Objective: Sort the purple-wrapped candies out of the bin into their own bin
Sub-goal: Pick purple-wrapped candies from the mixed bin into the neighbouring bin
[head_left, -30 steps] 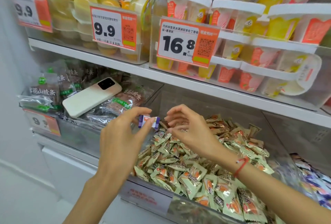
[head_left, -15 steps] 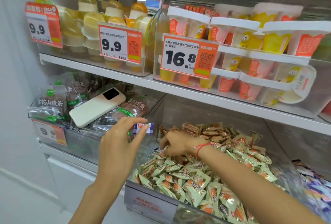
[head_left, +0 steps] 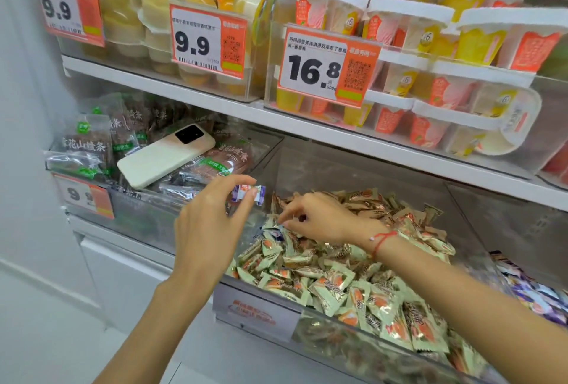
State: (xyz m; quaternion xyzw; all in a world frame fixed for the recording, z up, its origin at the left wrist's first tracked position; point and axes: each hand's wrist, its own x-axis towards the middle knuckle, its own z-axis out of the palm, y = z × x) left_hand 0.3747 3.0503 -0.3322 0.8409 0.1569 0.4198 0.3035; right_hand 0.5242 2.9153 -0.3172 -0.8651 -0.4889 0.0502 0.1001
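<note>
Pinching one purple candy (head_left: 249, 193) in your left hand (head_left: 212, 227), your right hand (head_left: 319, 219) nipped another in the bin (head_left: 479, 248); next, carry both to the purple bin at three o'clock

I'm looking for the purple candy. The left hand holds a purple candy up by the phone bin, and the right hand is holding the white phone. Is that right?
Not quite. In the head view the right hand picks in the candy bin. The white phone lies untouched on the snack packets. The left hand does hold the purple candy.
</note>
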